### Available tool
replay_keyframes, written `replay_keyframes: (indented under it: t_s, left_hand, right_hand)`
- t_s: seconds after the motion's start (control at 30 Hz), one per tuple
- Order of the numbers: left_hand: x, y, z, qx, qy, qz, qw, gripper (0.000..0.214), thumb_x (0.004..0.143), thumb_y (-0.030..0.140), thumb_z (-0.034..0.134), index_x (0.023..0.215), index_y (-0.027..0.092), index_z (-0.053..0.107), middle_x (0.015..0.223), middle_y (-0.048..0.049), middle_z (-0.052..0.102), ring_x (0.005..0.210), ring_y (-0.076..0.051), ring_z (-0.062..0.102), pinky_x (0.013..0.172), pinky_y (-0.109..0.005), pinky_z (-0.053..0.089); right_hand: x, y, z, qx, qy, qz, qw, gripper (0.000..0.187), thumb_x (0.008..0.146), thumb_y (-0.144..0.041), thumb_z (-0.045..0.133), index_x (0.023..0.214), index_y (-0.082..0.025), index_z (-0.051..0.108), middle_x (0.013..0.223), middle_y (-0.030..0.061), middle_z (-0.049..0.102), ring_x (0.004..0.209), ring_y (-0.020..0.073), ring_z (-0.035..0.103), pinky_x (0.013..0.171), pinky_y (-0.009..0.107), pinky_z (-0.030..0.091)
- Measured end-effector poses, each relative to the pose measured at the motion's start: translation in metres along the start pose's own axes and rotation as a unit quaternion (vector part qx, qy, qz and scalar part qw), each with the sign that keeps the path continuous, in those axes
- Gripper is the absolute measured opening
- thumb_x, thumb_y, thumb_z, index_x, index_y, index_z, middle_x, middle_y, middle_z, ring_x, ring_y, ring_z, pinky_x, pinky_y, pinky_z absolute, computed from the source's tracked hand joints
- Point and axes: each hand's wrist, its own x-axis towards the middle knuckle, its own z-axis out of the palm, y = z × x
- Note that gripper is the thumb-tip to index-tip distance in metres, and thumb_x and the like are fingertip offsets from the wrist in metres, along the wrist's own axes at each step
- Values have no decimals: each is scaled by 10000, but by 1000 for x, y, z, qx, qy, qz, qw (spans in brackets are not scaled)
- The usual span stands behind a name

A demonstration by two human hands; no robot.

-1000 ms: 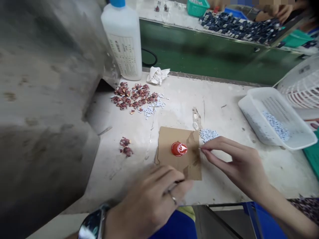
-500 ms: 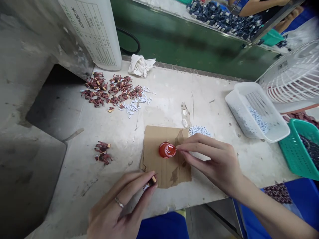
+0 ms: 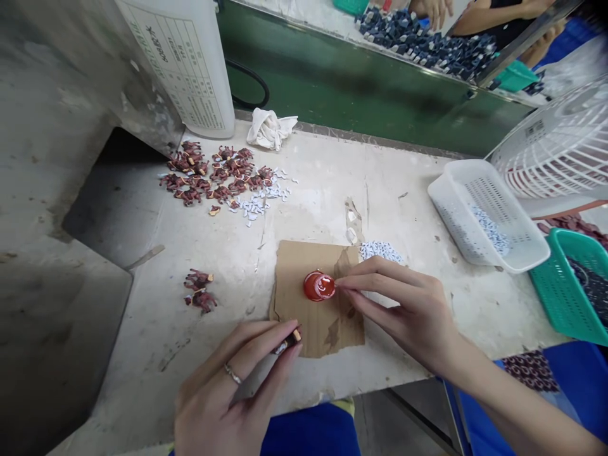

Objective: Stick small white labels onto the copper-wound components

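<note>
My right hand (image 3: 403,310) reaches in from the right, thumb and forefinger pinched at the rim of a glossy red cap of liquid (image 3: 318,286). Anything between those fingertips is too small to see. The cap stands on a torn cardboard sheet (image 3: 308,304). Near the sheet's lower edge, my left hand (image 3: 221,386) pinches a small dark figure with a cream tip (image 3: 287,342) between thumb and fingers. A ring shows on one finger. Just beyond the sheet lies a patch of tiny white pieces (image 3: 380,251).
Red-brown figures (image 3: 209,174) and white bits lie heaped on the pale bench (image 3: 156,342), with two more figures (image 3: 199,291) nearby. A white bottle (image 3: 185,63), a cloth (image 3: 270,128), a white basket (image 3: 484,215) and a green basket (image 3: 570,285) stand around. Grey metal (image 3: 47,190) fills the left.
My right hand has moved left from the white pieces to the red cap. My left hand now shows a dark figure. The view has swung, bringing the green basket in.
</note>
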Motion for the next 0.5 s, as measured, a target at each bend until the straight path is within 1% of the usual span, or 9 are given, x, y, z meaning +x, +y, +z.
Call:
replay_keyframes:
  t_s: [0.07, 0.1, 0.17, 0.2, 0.27, 0.33, 0.43, 0.5]
  left_hand:
    - [0, 0, -1, -3, -1, -7, 1000, 169, 927, 277, 679, 1094, 266, 705, 1020, 60, 753, 889, -78, 731, 851, -148, 605]
    - [0, 0, -1, -3, -2, -10, 1000, 178, 927, 229, 680, 1096, 281, 695, 1045, 92, 747, 889, -35, 721, 887, -98, 576]
    - [-1, 1, -2, 5, 1, -10, 1000, 218, 927, 186, 679, 1112, 301, 680, 1080, 140, 735, 905, 29, 700, 949, -19, 509]
    - [-1, 2, -2, 12, 2, -7, 1000, 216, 930, 190, 676, 1115, 301, 678, 1083, 149, 733, 916, 42, 695, 970, -2, 488]
    - [-2, 5, -3, 23, 4, -1, 1000, 200, 940, 206, 666, 1120, 294, 676, 1084, 151, 734, 934, 50, 691, 991, 9, 468]
    - [-2, 7, -2, 20, 3, 0, 1000, 200, 937, 207, 668, 1120, 288, 675, 1094, 149, 732, 944, 50, 688, 1007, 7, 458]
    - [1, 9, -1, 2, 2, 3, 1000, 200, 928, 190, 674, 1109, 277, 678, 1085, 135, 728, 943, 39, 683, 1024, -9, 458]
    - [3, 8, 1, -9, 5, 28, 1000, 187, 921, 164, 672, 1089, 247, 683, 1058, 111, 727, 926, 30, 684, 1009, -6, 464]
  right_hand:
    - [0, 0, 0, 1, 2, 2, 1000, 196, 976, -103, 617, 1094, -212, 729, 1025, 58, 727, 891, 153, 701, 734, 281, 591]
    - [-1, -1, -1, 5, 7, 4, 1000, 208, 971, -96, 620, 1102, -216, 729, 1026, 56, 728, 893, 154, 703, 733, 282, 592]
    - [-1, -6, -1, 21, 25, 11, 999, 233, 955, -76, 632, 1107, -222, 732, 1023, 54, 731, 896, 156, 706, 731, 283, 597]
    - [-2, -11, -1, 35, 37, 14, 999, 244, 945, -62, 641, 1102, -223, 736, 1013, 52, 733, 893, 156, 709, 726, 281, 601]
    - [-5, -21, 0, 72, 54, 26, 996, 265, 924, -36, 655, 1086, -226, 743, 991, 48, 741, 881, 156, 715, 713, 275, 610]
    - [-8, -33, 2, 116, 56, 31, 991, 284, 914, -23, 659, 1088, -230, 744, 977, 47, 749, 875, 159, 724, 702, 274, 627]
    - [-11, -44, 9, 170, 41, 15, 984, 302, 914, -20, 657, 1129, -215, 736, 1013, 65, 761, 937, 176, 741, 757, 295, 660]
    - [-11, -47, 14, 195, 40, 3, 980, 285, 910, -20, 662, 1132, -183, 736, 1036, 82, 764, 964, 181, 747, 804, 308, 669]
